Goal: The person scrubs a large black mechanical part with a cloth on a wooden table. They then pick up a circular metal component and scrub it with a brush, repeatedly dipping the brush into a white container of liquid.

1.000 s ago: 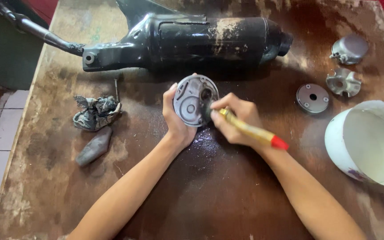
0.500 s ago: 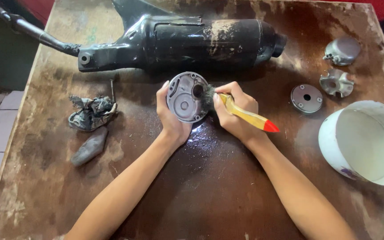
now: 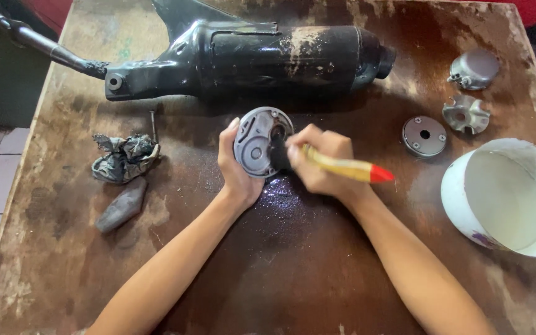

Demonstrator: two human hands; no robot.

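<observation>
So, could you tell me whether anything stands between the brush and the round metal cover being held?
Nothing visible does: the right hand holds the brush with its bristles against the round metal cover, gripped by the left hand.

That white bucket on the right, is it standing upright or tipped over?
Tipped: the white bucket lies on its side on the table, its open mouth facing the camera.
</observation>
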